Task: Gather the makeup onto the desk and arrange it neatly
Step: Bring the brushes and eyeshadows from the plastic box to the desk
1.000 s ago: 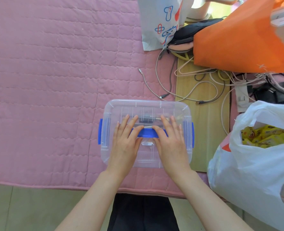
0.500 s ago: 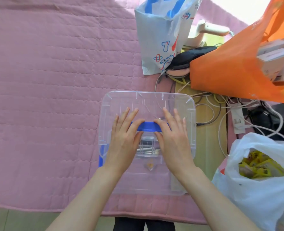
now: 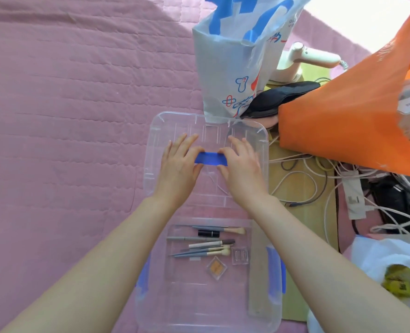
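Note:
A clear plastic lid (image 3: 170, 126) with a blue handle (image 3: 211, 159) is lifted off and held over the pink quilt. My left hand (image 3: 177, 167) and my right hand (image 3: 241, 171) each pinch one end of the handle, fingers spread on the lid. Below them, near the front edge, the clear box (image 3: 199, 316) with blue side latches stands uncovered. Inside lie several makeup brushes (image 3: 208, 246), a black tube (image 3: 208, 233), a small orange palette (image 3: 216, 267) and a clear palette (image 3: 240, 255).
A white and blue bag (image 3: 235, 68) stands just behind the lid, beside a black sleep mask (image 3: 281, 97) and an orange bag (image 3: 343, 121). Tangled cables (image 3: 307, 183) and a power strip (image 3: 353, 195) cover the wooden surface at right. A white plastic bag (image 3: 372, 255) sits bottom right.
Both hands have lifted the lid off the box and carried it away from me. The box's contents now show below my forearms.

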